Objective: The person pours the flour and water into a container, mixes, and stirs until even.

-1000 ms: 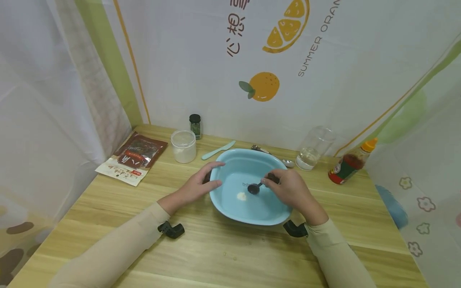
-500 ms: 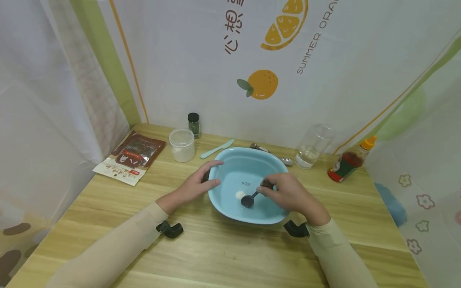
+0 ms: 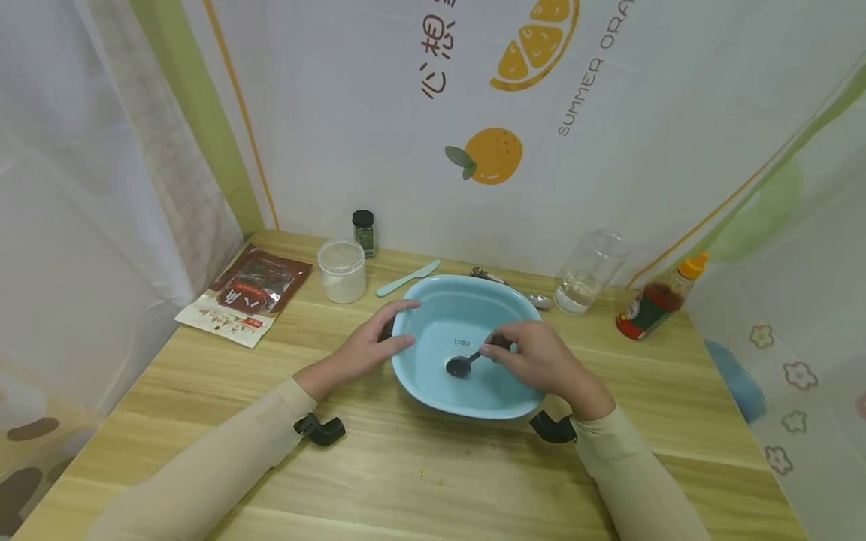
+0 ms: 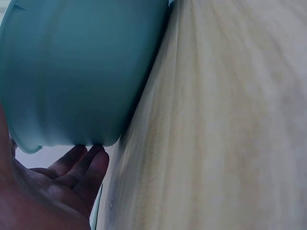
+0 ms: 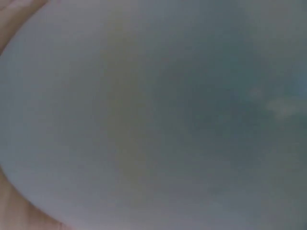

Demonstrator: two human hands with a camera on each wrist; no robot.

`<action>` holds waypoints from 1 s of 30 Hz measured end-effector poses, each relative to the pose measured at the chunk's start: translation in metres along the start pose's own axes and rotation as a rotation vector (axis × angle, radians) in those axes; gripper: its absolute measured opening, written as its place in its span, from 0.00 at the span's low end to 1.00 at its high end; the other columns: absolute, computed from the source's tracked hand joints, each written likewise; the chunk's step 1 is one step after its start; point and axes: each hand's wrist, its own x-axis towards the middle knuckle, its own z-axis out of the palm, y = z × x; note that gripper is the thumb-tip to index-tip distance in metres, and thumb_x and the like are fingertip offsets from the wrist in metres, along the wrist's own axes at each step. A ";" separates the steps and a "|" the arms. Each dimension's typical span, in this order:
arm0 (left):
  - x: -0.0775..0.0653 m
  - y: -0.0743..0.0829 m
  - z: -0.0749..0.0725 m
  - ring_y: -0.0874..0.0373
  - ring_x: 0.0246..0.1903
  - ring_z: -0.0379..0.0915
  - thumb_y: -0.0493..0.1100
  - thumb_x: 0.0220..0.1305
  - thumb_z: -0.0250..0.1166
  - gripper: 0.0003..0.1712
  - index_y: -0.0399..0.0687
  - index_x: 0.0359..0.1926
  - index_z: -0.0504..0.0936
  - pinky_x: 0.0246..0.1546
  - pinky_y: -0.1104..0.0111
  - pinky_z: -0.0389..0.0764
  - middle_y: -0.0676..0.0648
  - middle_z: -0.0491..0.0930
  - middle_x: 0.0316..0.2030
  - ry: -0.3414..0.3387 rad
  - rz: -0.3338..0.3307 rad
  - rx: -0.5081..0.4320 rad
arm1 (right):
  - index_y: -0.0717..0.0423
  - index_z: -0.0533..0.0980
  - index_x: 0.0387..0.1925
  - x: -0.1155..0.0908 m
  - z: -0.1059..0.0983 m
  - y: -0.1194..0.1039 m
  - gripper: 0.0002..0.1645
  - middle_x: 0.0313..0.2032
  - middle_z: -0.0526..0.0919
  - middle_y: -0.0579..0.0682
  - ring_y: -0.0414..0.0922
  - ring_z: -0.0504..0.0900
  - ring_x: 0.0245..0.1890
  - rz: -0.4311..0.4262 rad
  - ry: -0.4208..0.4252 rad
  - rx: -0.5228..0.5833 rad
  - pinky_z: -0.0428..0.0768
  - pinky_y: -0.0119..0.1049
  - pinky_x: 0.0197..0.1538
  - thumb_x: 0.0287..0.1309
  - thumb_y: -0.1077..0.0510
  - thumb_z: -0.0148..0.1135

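Note:
My left hand (image 3: 361,349) grips the left rim of a light blue basin (image 3: 428,330), thumb on the rim. Seen from the left wrist, its fingers (image 4: 96,165) touch the outer wall of the basin (image 4: 86,72). Over the basin, my right hand (image 3: 544,359) pinches the handle of a small dark spoon (image 3: 458,367). The bowl of the spoon is low inside the basin, covering most of a small white patch on its floor. In the right wrist view the basin (image 5: 57,120) fills nearly everything, blurred, and neither hand nor spoon shows.
Behind the basin lie a pale green knife (image 3: 408,278) and a metal spoon (image 3: 538,301). A white-filled jar (image 3: 342,274), a green spice bottle (image 3: 363,233) and a brown packet (image 3: 253,293) stand left. Rightward are a clear glass (image 3: 582,282) and a red sauce bottle (image 3: 656,300).
The spoon in my right hand has moved left and toward me, then slightly back up onto the white patch, which it now mostly hides. My left hand keeps its hold on the rim.

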 end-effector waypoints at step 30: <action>0.001 -0.001 -0.001 0.31 0.69 0.76 0.40 0.80 0.64 0.36 0.46 0.84 0.65 0.58 0.53 0.91 0.31 0.64 0.80 -0.009 0.006 -0.012 | 0.50 0.93 0.37 -0.001 0.002 -0.006 0.04 0.32 0.91 0.38 0.35 0.82 0.33 -0.088 0.043 -0.090 0.82 0.39 0.39 0.71 0.58 0.77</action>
